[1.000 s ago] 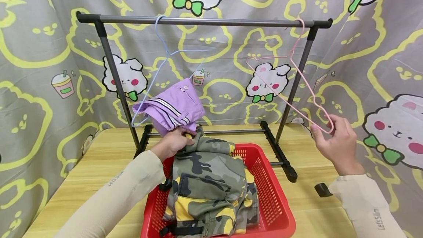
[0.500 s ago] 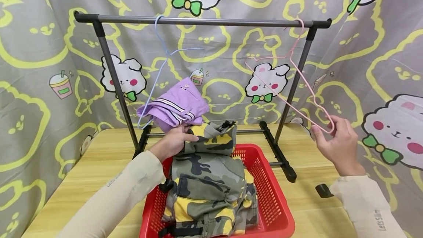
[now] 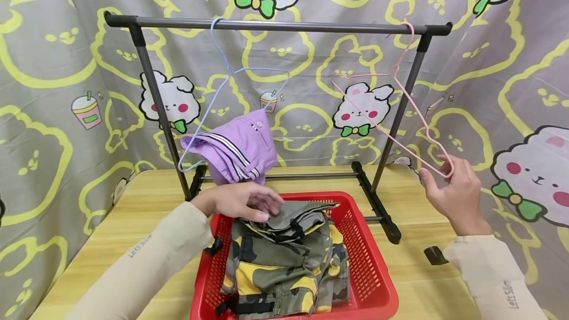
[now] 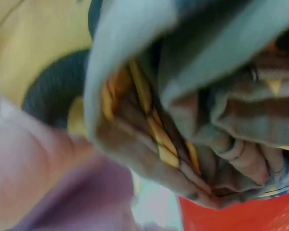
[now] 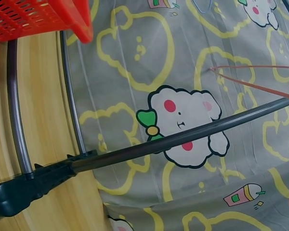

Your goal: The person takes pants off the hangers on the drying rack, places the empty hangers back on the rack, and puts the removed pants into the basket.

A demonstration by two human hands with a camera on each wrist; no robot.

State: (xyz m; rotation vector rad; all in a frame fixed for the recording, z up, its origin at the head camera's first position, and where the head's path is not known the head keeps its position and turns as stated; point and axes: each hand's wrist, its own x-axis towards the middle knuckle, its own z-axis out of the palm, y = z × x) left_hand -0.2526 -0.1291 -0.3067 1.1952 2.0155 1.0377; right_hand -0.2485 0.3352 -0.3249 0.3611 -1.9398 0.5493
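Observation:
My left hand (image 3: pixel 246 201) hovers over the red basket, fingers loosely bent at the upper edge of camouflage trousers (image 3: pixel 280 260) that lie bunched inside it. Folds of the trousers (image 4: pixel 183 120) fill the left wrist view close up, with part of my left hand (image 4: pixel 24 159) at its edge. Just above this hand, folded purple trousers (image 3: pixel 242 144) with a striped waistband hang over a blue hanger (image 3: pixel 215 93). At the right my right hand (image 3: pixel 453 191) pinches the lower corner of a pink hanger (image 3: pixel 415 105), whose hook is on the rail.
A dark metal clothes rack (image 3: pixel 284 25) stands on the wooden table (image 3: pixel 155 201) before a cartoon-print curtain (image 3: pixel 306 102). The red basket (image 3: pixel 373 270) sits in front of it, close to the rack's right foot (image 3: pixel 378 206).
The top of the camouflage trousers, pinched by my left hand earlier, has flopped forward and down onto the rest. My left hand's fingers have loosened. The right hand stays on the pink hanger.

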